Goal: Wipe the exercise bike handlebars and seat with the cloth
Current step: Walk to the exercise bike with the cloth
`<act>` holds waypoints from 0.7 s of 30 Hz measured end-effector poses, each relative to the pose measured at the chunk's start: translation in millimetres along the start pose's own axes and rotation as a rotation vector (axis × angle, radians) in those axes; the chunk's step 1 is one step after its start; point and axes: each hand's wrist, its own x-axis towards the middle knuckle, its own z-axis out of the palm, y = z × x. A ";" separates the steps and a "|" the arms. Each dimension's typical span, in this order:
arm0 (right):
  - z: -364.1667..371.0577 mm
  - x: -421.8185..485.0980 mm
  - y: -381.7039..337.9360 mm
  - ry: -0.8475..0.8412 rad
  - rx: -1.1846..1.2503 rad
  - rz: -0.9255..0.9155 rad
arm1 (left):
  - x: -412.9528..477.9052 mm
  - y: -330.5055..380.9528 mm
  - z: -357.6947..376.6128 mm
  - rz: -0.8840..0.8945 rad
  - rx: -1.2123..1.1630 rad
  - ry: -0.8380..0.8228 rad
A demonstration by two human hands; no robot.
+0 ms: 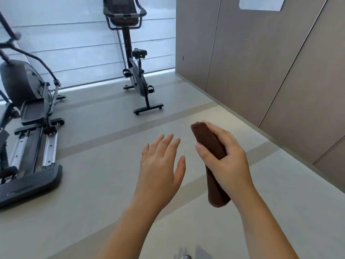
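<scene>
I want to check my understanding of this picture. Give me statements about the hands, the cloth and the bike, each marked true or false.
1. The right hand holds a rolled brown cloth. True.
2. The left hand rests on the bike seat. False: it is open in the air, holding nothing; the seat is far ahead.
3. The exercise bike stands near the window, apart from both hands. True.
4. The cloth touches the handlebars. False: it is far from them, in the right hand.
</scene>
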 end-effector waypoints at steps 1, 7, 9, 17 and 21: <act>0.6 22.8 6.7 -0.012 -0.024 -0.002 | 23.7 -5.4 8.4 0.005 0.000 -0.006; 17.3 143.6 48.6 -0.043 -0.019 0.018 | 137.8 -52.6 42.6 -0.034 0.004 0.024; 29.7 174.1 60.5 -0.069 -0.007 0.023 | 163.3 -69.8 52.6 -0.039 0.005 0.025; 124.6 344.4 128.7 -0.109 -0.024 0.031 | 306.3 -205.1 107.3 -0.139 -0.036 0.032; 185.1 452.2 137.7 -0.154 -0.030 0.008 | 394.8 -286.8 108.4 -0.188 -0.051 0.073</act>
